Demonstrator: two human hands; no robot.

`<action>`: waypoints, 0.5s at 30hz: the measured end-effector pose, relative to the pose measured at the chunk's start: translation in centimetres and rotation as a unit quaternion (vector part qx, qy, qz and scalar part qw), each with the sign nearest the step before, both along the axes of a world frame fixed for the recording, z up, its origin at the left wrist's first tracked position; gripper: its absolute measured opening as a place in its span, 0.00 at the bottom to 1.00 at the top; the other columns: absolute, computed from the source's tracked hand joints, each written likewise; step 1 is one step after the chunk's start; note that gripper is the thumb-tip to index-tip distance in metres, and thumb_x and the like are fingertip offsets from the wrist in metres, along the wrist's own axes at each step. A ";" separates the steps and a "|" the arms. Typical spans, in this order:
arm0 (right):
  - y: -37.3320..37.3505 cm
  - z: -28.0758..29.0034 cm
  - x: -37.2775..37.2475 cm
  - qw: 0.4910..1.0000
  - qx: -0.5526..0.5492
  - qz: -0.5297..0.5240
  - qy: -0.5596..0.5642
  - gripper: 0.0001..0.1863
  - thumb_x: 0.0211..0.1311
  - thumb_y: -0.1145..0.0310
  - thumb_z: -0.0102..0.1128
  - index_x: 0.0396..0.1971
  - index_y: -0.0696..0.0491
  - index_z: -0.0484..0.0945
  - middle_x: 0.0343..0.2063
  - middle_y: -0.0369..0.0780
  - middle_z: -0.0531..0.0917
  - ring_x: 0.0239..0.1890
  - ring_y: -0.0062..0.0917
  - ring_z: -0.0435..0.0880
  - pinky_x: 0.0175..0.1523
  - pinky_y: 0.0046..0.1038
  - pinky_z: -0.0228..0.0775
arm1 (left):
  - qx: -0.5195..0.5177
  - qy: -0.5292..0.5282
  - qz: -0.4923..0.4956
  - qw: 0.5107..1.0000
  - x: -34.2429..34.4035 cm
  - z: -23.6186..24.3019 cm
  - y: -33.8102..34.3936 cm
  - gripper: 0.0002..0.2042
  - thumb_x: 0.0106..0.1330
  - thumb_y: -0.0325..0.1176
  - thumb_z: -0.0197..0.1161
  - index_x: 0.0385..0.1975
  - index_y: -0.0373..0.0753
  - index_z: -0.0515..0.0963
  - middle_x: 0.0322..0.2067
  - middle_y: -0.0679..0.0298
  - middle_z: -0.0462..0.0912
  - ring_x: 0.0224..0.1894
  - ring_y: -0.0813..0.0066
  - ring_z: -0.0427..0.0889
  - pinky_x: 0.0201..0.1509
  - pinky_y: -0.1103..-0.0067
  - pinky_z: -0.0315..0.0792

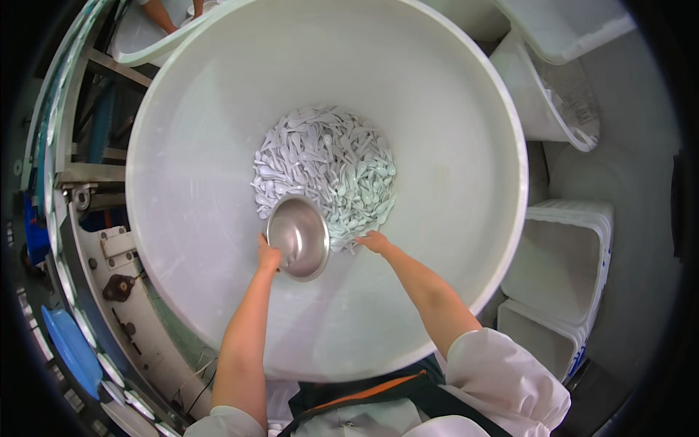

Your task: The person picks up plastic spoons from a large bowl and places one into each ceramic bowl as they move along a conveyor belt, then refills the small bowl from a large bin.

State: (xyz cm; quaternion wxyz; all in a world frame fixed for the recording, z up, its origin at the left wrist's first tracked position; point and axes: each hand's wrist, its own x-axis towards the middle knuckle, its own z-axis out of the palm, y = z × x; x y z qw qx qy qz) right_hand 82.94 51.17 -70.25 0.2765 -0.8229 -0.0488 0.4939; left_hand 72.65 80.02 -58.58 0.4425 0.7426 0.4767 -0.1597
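Many white spoons (328,164) beside steel bowl (298,237)

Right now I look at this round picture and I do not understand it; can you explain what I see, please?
The picture comes from a camera worn on a person's head, looking down, so edges bend. The two bare arms from below are that person's own. They reach into a big white tub. At its bottom lies a heap of small white spoons. The left hand holds a metal bowl by its rim, beside the heap. The right hand touches the heap's near edge. White crates stand at the right.
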 end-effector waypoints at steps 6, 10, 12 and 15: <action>-5.4 -11.8 15.8 0.988 -0.088 -0.022 -0.122 0.42 0.45 0.43 0.59 0.53 0.60 0.62 0.47 0.52 0.73 0.51 0.43 0.71 0.54 0.38 0.63 | 0.306 0.169 0.001 0.937 3.5 -12.9 7.0 0.39 0.54 0.25 0.55 0.63 0.42 0.38 0.53 0.37 0.54 0.49 0.38 0.65 0.52 0.60 0.64; -4.8 -16.8 28.4 0.963 -0.077 0.002 -0.257 0.47 0.45 0.41 0.58 0.56 0.63 0.57 0.49 0.54 0.71 0.53 0.43 0.70 0.55 0.35 0.62 | 0.372 0.102 -0.013 0.922 9.1 -21.2 5.2 0.40 0.54 0.25 0.55 0.63 0.41 0.36 0.52 0.38 0.55 0.52 0.38 0.62 0.54 0.61 0.63; -4.4 -18.1 31.3 0.973 -0.080 -0.014 -0.218 0.50 0.43 0.39 0.59 0.58 0.64 0.55 0.51 0.55 0.69 0.55 0.42 0.68 0.57 0.33 0.61 | 0.289 0.081 -0.019 0.954 9.8 -20.5 3.4 0.40 0.54 0.26 0.54 0.63 0.40 0.35 0.53 0.38 0.54 0.53 0.38 0.61 0.55 0.61 0.61; -0.8 -21.6 31.7 0.971 -0.088 -0.043 -0.220 0.52 0.41 0.38 0.59 0.58 0.63 0.55 0.52 0.54 0.69 0.56 0.42 0.67 0.58 0.32 0.59 | 0.165 0.091 -0.126 0.974 5.1 -25.6 5.6 0.40 0.54 0.26 0.52 0.63 0.38 0.33 0.55 0.38 0.51 0.51 0.39 0.64 0.46 0.62 0.71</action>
